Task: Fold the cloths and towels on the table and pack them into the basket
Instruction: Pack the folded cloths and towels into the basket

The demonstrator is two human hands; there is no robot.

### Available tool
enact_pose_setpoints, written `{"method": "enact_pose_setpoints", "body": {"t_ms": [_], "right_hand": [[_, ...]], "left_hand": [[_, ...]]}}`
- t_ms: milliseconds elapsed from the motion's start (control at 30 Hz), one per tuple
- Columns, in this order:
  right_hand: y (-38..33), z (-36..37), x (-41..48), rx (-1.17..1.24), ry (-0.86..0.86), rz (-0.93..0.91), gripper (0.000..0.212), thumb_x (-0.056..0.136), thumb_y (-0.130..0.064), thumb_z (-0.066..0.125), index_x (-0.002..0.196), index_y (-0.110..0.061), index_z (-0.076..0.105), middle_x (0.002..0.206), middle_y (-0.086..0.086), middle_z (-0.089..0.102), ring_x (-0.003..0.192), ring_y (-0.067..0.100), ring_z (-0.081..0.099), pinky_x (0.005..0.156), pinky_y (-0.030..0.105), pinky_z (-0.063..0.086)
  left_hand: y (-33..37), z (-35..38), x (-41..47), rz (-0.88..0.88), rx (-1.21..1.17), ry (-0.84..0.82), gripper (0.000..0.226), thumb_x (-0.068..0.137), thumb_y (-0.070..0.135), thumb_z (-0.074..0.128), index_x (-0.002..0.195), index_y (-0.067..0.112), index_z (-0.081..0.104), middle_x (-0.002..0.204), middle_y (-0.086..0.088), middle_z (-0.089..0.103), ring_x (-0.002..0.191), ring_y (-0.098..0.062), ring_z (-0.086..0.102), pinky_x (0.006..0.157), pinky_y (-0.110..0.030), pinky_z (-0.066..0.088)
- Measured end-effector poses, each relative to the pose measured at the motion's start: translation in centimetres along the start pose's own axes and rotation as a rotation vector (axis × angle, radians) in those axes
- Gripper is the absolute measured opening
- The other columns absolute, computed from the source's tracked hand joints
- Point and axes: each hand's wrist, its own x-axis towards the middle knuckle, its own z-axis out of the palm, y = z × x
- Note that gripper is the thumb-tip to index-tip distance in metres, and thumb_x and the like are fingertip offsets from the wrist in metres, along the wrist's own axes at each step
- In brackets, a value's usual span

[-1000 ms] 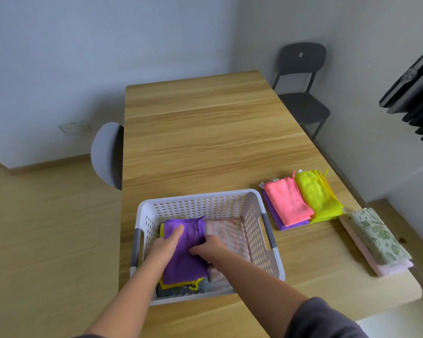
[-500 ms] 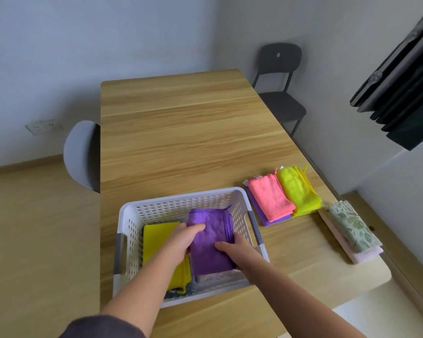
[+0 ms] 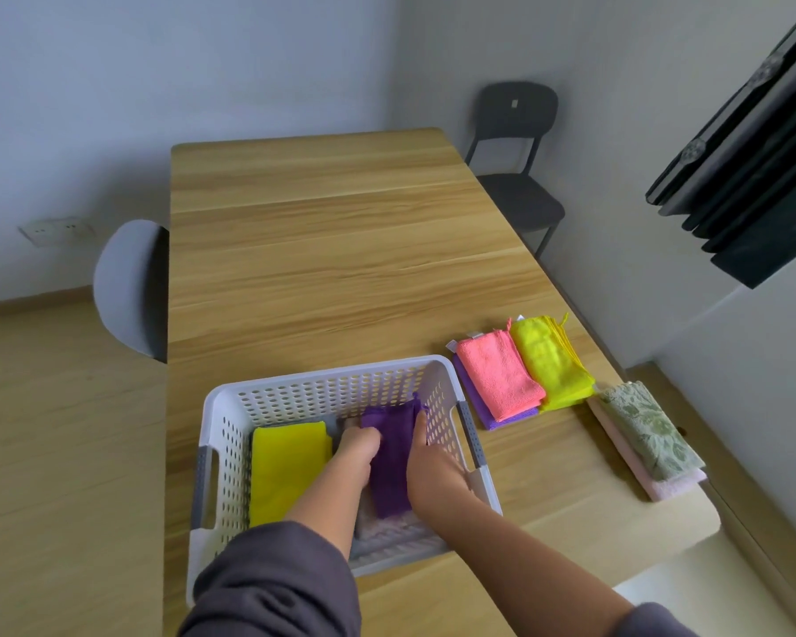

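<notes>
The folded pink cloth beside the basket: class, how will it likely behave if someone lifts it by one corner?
The pink cloth looks soft and fluffy, so it would probably flop and unfold. Its thin folded layers suggest little weight. As it lies on the purple cloth, a push may drag that one along.

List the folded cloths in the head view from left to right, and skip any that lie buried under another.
yellow cloth in the basket → purple cloth in the basket → pink cloth → lime-yellow cloth → leaf-patterned green towel
</notes>
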Motion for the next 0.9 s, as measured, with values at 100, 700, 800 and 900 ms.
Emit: {"method": "enact_pose_setpoints", "body": {"t_ms": [100,700,800,900], "right_hand": [[-0.5,0.0,1.0,-0.091,-0.06,0.034,0.083,0.09,0.006,0.039,0.145,-0.007,-0.02,0.121,0.021,0.058,0.103,0.033,0.061,0.057,0.034,0.044],[-0.3,2.2,3.6,-0.114,-0.223,-0.352,0.087,0.09,-0.034,0.052,0.151,-0.017,-0.008,0.157,0.011,-0.019,0.142,0.045,-0.009,0.115,0.049,0.012],[-0.8,1.4,3.1,-0.308,-0.17,-0.287,0.084,0.094,-0.041,0.047,0.15,-0.016,-0.009,0.154,0.02,-0.02,0.141,0.046,-0.012,0.116,0.049,0.007],[-2.0,1.1,2.6,-0.294,-0.025,-0.329,0.063,0.102,-0.024,0.031,0.149,-0.005,-0.007,0.153,0.026,-0.017,0.142,0.044,-0.011,0.116,0.049,0.003]], "left_hand": [[0.6,0.3,-0.9,0.056,0.106,0.066,0.052,0.084,-0.001,0.052,0.134,0.003,0.039,0.121,-0.022,0.057,0.105,-0.036,0.058,0.088,-0.041,0.051],[-3.0,-9.2,-5.7,0.786,1.863,0.089,0.076,0.093,0.06,0.027,0.15,0.017,0.0,0.15,-0.009,-0.024,0.143,-0.032,-0.017,0.111,-0.058,-0.006],[-2.9,-9.1,-5.8,0.828,1.805,0.131,0.077,0.092,0.062,0.024,0.15,0.014,0.005,0.153,-0.013,-0.017,0.143,-0.034,-0.016,0.11,-0.059,-0.005],[-3.2,-9.1,-5.5,0.917,1.67,0.093,0.079,0.079,0.062,0.03,0.134,0.009,0.052,0.148,-0.018,0.035,0.14,-0.033,0.018,0.103,-0.061,0.018]]}}
